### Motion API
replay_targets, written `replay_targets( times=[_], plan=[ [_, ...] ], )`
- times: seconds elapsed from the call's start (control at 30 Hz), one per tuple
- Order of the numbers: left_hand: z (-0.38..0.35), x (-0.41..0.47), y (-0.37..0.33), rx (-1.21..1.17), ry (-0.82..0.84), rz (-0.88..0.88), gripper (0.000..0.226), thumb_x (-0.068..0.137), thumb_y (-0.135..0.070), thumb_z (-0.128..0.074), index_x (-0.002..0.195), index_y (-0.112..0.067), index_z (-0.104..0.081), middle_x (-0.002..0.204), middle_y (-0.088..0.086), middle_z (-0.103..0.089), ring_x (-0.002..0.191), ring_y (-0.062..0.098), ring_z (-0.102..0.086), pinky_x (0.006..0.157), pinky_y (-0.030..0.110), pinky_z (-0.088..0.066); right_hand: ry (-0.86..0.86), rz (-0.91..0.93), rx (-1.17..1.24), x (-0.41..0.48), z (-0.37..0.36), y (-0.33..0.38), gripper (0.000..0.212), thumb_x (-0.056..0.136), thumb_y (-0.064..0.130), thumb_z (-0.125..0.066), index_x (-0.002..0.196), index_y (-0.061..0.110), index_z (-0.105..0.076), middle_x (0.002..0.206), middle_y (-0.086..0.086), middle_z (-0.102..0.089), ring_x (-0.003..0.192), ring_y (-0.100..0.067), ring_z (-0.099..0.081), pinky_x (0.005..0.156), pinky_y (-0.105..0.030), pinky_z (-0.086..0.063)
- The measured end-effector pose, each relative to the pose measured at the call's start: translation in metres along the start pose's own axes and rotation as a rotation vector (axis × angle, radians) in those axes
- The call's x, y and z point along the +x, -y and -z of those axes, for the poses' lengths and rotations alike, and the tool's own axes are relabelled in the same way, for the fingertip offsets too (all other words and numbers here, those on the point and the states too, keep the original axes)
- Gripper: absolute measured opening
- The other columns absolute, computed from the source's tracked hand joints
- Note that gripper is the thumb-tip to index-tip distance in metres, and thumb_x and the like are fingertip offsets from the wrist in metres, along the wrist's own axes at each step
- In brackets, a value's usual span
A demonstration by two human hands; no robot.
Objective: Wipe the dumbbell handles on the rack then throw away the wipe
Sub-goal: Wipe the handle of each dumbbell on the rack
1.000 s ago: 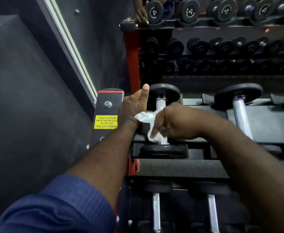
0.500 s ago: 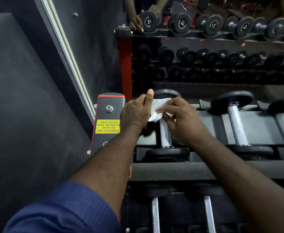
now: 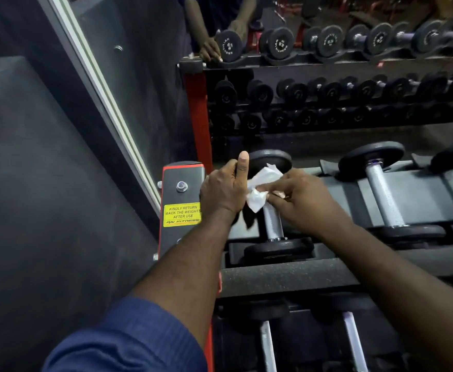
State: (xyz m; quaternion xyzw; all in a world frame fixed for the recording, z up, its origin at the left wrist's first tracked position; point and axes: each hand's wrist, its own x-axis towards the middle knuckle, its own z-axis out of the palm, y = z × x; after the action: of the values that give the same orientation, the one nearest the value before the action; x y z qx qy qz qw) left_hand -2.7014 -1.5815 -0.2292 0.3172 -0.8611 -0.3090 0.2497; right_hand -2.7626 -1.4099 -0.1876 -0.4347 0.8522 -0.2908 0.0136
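Wipe [image 3: 260,183] pinched in right hand [image 3: 303,202] has climbed first handle [image 3: 272,224] to left hand [image 3: 224,191], hold unclear; other handles [image 3: 383,194] wait.

The white wipe [image 3: 260,189] is crumpled and pressed over the far end of the leftmost dumbbell's knurled steel handle [image 3: 273,224], pinched there by the right hand [image 3: 300,200]. That dumbbell [image 3: 276,248] lies front to back on the top tier of the rack [image 3: 327,272], with a black plate at each end. The next handle [image 3: 383,194] lies bare on the same tier to its right.
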Motion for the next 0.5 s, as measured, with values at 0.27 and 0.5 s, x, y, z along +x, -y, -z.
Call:
replay_targets(
  times=[0.27,0.5],
  plan=[
    [0.001,-0.002,-0.001,0.0,0.001,0.009,0.073,0.099,-0.077,-0.015,0.098,-0.027,-0.067,0.084,0.004,-0.068,0.088,0.033,-0.063,0.081,0.044,-0.052,-0.102,-0.092,0.209,-0.006,-0.016,-0.002,0.026,0.092,0.031,-0.071,0.117,0.039,-0.074,0.105,0.007,-0.052,0.095,0.001,-0.055,0.09,-0.018,-0.048],
    [0.0,-0.001,-0.007,-0.024,0.05,0.064,0.069,0.089,-0.089,-0.014,0.074,-0.039,-0.058,0.069,-0.003,-0.058,0.079,0.027,-0.061,0.076,0.039,-0.05,0.352,-0.171,0.277,-0.032,0.023,-0.009,0.011,0.087,0.032,-0.077,0.093,0.041,-0.079,0.079,0.01,-0.07,0.072,0.001,-0.061,0.069,-0.017,-0.048]
  ],
)
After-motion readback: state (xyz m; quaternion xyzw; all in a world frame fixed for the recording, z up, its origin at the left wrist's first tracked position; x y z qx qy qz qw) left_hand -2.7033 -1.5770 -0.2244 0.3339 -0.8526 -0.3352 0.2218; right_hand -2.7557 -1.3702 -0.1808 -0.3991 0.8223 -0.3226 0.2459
